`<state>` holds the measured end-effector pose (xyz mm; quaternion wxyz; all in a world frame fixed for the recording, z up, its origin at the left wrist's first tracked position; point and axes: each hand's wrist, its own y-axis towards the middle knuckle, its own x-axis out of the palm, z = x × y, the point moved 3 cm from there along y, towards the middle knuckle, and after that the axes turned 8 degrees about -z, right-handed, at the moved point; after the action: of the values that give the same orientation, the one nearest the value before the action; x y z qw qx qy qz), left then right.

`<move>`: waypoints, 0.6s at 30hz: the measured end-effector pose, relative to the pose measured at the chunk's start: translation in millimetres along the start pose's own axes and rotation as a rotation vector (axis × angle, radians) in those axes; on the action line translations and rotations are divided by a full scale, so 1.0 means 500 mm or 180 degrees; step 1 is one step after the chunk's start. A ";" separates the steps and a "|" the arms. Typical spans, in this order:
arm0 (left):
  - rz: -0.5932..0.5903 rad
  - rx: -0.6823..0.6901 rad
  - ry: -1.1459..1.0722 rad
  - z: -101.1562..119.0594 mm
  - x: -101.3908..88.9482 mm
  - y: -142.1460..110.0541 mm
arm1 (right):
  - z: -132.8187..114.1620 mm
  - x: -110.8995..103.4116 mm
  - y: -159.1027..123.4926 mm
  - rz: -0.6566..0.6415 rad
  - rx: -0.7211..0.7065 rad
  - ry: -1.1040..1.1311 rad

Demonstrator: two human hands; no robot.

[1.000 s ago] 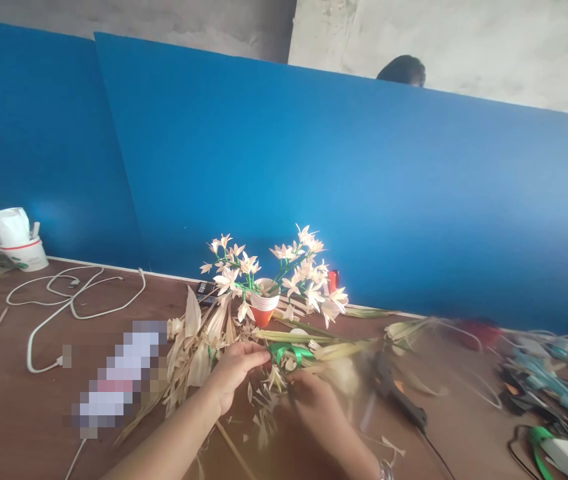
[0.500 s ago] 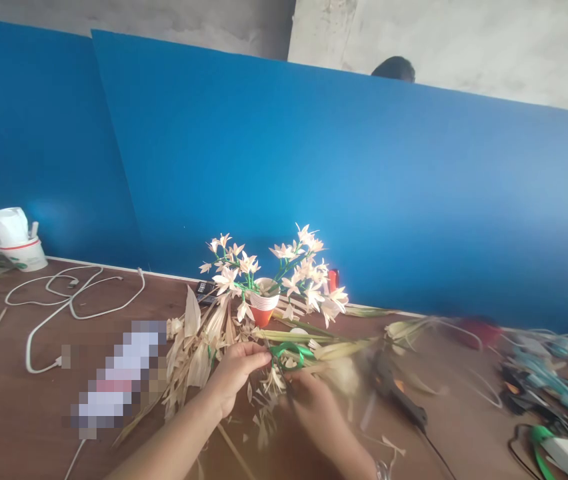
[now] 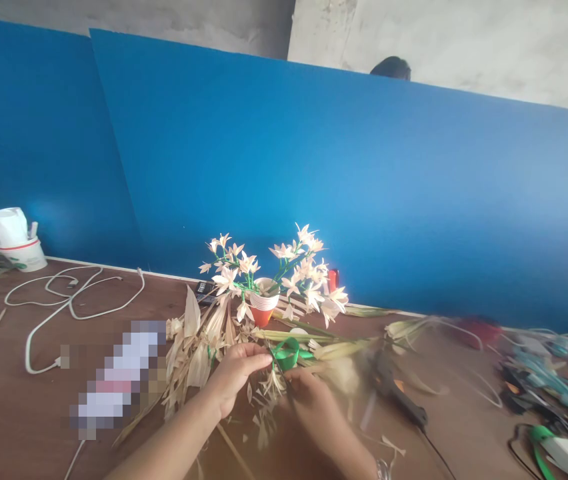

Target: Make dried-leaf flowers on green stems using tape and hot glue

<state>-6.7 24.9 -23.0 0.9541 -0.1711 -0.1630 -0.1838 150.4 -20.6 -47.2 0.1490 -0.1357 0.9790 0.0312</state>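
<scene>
My left hand (image 3: pixel 234 375) is closed in a pinch, thumb and forefinger together at the end of a green ribbon-like tape (image 3: pixel 288 352). The tape curls in a loop just right of those fingertips. My right hand (image 3: pixel 310 399) has bent, closed fingers close by on the right; a thin dark piece runs from it toward the left fingertips, too blurred to name. Between the hands, a small pale flower (image 3: pixel 273 383) hangs below the tape. Behind them stands an orange and white cup (image 3: pixel 264 308) with green-stemmed cream flowers (image 3: pixel 309 273) in and around it.
Dried husk leaves (image 3: pixel 199 363) lie heaped left of my hands. A dark glue gun (image 3: pixel 398 390) with a cord lies on the right. White cables (image 3: pixel 71 300) and a blurred-out strip (image 3: pixel 119 380) are at left. A blue partition (image 3: pixel 264 153) rises behind; a person's head (image 3: pixel 391 67) shows above it.
The green tape's loop has opened wider and stands taller beside my left fingertips. Both hands have stayed almost in place.
</scene>
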 end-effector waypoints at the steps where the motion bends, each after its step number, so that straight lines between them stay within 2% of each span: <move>1: -0.0001 -0.0003 0.0009 0.000 0.000 0.000 | -0.001 0.001 0.000 -0.0026 -0.0013 0.0022; 18: -0.0217 -0.0065 0.0043 0.000 0.006 -0.001 | -0.012 0.001 0.002 -0.0183 0.0003 0.0131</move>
<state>-4.5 23.4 -21.8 0.9466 -0.1740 -0.1605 -0.2190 147.9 -20.4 -41.5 0.1298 -0.1643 0.9776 0.0236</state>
